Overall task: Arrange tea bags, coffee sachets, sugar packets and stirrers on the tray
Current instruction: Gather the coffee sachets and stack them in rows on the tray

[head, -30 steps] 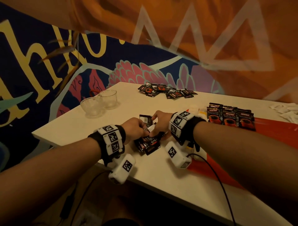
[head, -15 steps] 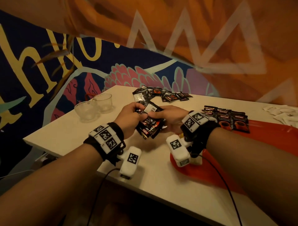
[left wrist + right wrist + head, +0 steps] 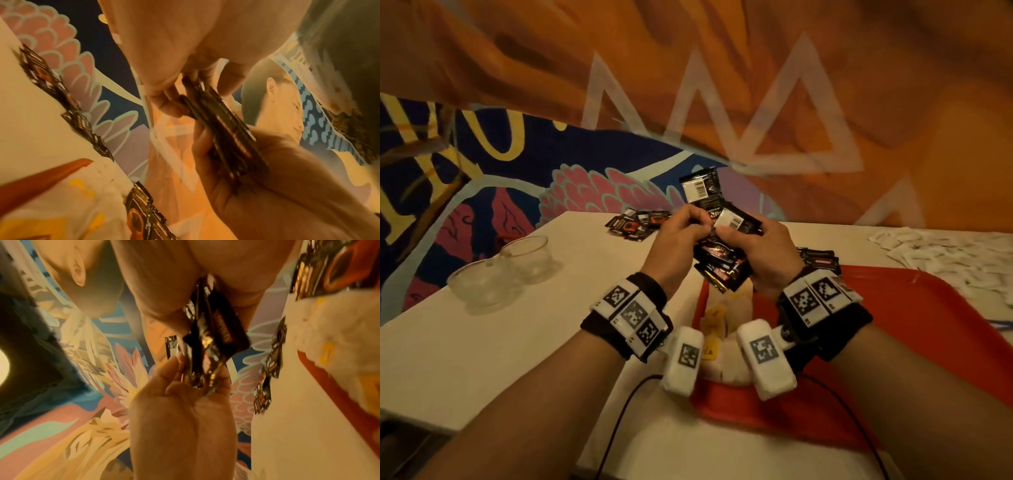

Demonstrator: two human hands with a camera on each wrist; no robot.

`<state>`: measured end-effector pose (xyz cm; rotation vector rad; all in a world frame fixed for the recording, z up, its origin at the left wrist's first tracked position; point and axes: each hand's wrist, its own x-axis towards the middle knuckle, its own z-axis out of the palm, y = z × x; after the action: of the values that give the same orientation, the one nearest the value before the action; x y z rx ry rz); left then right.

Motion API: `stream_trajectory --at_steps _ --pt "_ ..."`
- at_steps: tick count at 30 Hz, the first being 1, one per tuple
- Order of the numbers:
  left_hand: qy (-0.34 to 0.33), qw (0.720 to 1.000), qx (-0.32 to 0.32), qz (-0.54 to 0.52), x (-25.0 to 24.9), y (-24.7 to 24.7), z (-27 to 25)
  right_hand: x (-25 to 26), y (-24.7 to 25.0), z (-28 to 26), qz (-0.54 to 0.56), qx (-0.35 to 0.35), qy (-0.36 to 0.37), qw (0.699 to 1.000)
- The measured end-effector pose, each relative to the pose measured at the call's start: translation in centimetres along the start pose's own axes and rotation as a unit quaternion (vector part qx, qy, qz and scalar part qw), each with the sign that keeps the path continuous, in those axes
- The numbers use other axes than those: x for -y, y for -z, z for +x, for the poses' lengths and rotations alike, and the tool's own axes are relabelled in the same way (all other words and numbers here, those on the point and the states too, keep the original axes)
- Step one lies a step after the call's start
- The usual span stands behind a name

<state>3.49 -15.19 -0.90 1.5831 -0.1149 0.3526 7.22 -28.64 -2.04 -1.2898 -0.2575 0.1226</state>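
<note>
Both hands hold a bunch of black coffee sachets up in the air above the near left corner of the red tray. My left hand pinches the bunch from the left; my right hand grips it from the right. One sachet sticks up above the fingers. The wrist views show the same bunch edge-on between the two hands. On the tray lie white tea bags with yellow tags below my wrists and a row of coffee sachets behind my right hand.
Two clear plastic cups stand on the white table at the left. A loose pile of coffee sachets lies at the far edge. White sugar packets are spread at the far right. A painted wall rises behind the table.
Both hands have lifted the bunch of sachets off the table and carried it up and to the right, over the tray's corner. The view has turned toward the tray.
</note>
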Motion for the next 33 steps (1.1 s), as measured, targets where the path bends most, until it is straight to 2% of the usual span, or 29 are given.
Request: stream_trajectory --at_steps 4,7,9,12,15,17,20,23,28,30,33 --pt "-0.036 0.998 0.022 0.047 0.2 -2.9 1.1 1.0 3.4 -0.1 -0.041 -0.021 0.025 0.999" --pt "-0.043 0.997 -0.025 0.062 0.5 -4.5 2.0 1.6 5.2 -0.2 -0.060 -0.015 0.034 0.998" --pt "-0.014 0.998 -0.048 0.031 0.6 -5.3 2.7 1.9 6.1 -0.3 -0.080 0.001 0.039 0.996" --pt "0.046 0.998 0.018 -0.037 0.8 -6.0 3.5 1.8 7.0 -0.5 -0.127 0.007 0.061 0.990" --pt "0.053 0.990 0.113 -0.059 1.1 -7.2 3.3 1.5 7.6 -0.6 -0.142 -0.010 0.078 0.987" --pt "0.062 0.984 0.145 -0.080 1.3 -8.0 2.7 1.6 8.2 -0.6 -0.136 -0.018 0.072 0.988" --pt "0.102 0.966 0.157 -0.179 1.6 -8.6 1.9 2.5 9.2 -0.7 -0.110 -0.004 0.060 0.992" --pt "0.159 0.936 0.160 -0.270 2.0 -8.5 1.2 3.1 9.4 -0.7 -0.111 0.016 0.061 0.992" --pt "0.213 0.880 0.204 -0.372 2.5 -8.1 0.1 2.4 7.7 -1.3 -0.228 0.041 0.115 0.966" --pt "0.220 0.874 0.212 -0.377 2.8 -7.8 0.0 2.3 7.6 -1.6 -0.254 0.056 0.135 0.956" --pt "0.219 0.887 0.209 -0.350 2.9 -7.4 0.0 2.9 7.8 -2.0 -0.336 0.095 0.153 0.925"
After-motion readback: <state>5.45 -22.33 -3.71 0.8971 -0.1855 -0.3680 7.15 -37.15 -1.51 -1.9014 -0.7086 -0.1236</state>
